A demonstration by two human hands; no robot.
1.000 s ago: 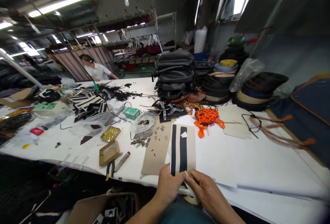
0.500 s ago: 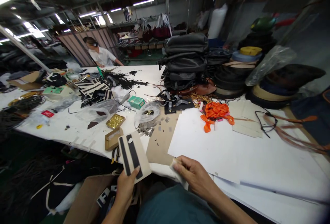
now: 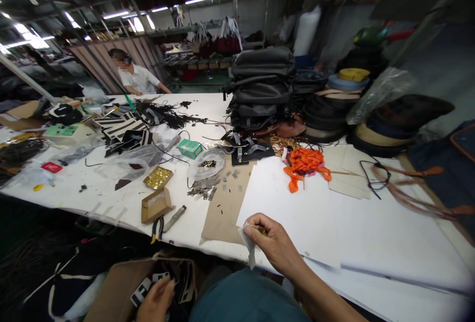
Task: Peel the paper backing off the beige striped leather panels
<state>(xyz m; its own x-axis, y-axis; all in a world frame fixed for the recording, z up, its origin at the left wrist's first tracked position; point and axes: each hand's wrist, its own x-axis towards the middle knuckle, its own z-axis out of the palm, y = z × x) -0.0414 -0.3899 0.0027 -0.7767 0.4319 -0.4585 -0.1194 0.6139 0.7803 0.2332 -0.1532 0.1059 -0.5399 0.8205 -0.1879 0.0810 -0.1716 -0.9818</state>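
Note:
My right hand [image 3: 272, 243] is above the table's front edge, thumb and fingers pinched on a crumpled whitish scrap [image 3: 249, 249] that hangs down from them; whether it is cloth or paper I cannot tell. Low at the left, my left hand [image 3: 158, 299] is over a cardboard box [image 3: 120, 287], its fingers loosely bent and slightly blurred, with nothing visible in them. Black-and-white striped pieces [image 3: 185, 282] are in the box beside that hand.
On the table [image 3: 129, 208] are an open small carton [image 3: 156, 206], a tray of gold-coloured fittings [image 3: 158, 177], pliers [image 3: 158, 230], a knife-like tool [image 3: 174, 219], metal plates [image 3: 203, 187] and orange cloth [image 3: 306, 163]. Black bags [image 3: 261, 84] are stacked behind. A person [image 3: 139, 77] works across the table.
My left hand has moved down and left to the box, and the striped panel it held is out of its grip. My right hand still pinches the whitish scrap. The view has shifted slightly.

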